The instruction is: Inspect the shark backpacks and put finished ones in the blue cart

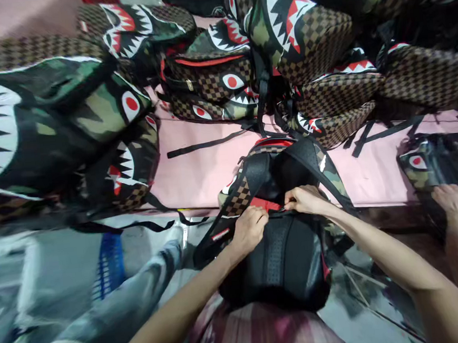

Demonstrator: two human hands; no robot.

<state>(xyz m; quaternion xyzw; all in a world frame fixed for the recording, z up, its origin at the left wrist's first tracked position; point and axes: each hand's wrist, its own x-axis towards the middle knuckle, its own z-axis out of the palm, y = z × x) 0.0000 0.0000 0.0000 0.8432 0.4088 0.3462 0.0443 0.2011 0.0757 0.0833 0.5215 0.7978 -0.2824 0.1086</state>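
Observation:
A black backpack [287, 257] with checkered and camouflage sides rests against my front at the pink table's edge, its padded back panel facing up. Between my hands a strip of red lining [265, 204] shows at a gap along the panel's upper edge. My left hand [251, 228] is closed on that edge, at the left of the gap. On the right side, my right hand [306, 200] pinches the same edge, thumb and fingers together; a small dark bit sits at its fingertips, too small to make out. Shoulder straps [307, 160] lie beside and beyond both hands.
Several shark-mouth backpacks [309, 33] are piled across the far side of the pink table [189, 169]. A large one [62, 121] stands at left. At right, a co-worker's hand [455, 201] holds another bag [419, 164]. A blue basket [110, 265] is below left.

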